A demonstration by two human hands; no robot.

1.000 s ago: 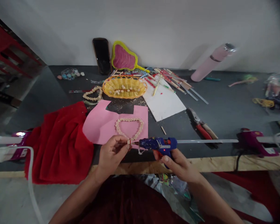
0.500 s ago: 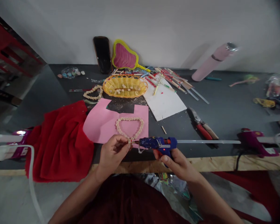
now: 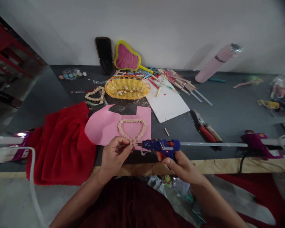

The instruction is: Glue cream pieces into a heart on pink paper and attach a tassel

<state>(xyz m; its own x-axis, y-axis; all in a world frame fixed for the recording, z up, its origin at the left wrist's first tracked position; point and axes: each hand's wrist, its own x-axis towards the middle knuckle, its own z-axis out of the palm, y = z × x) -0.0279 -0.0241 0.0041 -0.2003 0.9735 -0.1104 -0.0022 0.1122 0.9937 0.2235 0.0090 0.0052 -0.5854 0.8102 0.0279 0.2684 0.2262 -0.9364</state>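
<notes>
My left hand point(image 3: 116, 155) is closed in a pinch on a small pale piece with a touch of red point(image 3: 131, 143); its exact kind is too small to tell. My right hand point(image 3: 180, 166) wraps the handle of a blue glue gun point(image 3: 159, 145), whose red light is lit. The gun's nozzle points left, right by my left fingertips. A long clear glue stick point(image 3: 211, 144) juts from its back. Just beyond the nozzle, a heart-shaped loop of small cream pieces point(image 3: 144, 128) lies on pink paper point(image 3: 104, 126), its lower tip close to my left fingers.
A yellow basket point(image 3: 127, 95) with small cream pieces stands behind, beside another cream loop point(image 3: 102, 96). Red cloth point(image 3: 64, 148) lies left. Pliers point(image 3: 206, 126), white board point(image 3: 168, 104), sticks, a phone point(image 3: 104, 55) and a pink bottle point(image 3: 216, 65) sit around. Purple devices point(image 3: 257, 144) flank the table edge.
The pink paper's upper left flap has shifted and curled lower. Both hands and the glue gun stay almost in place, with the nozzle still at my left fingertips.
</notes>
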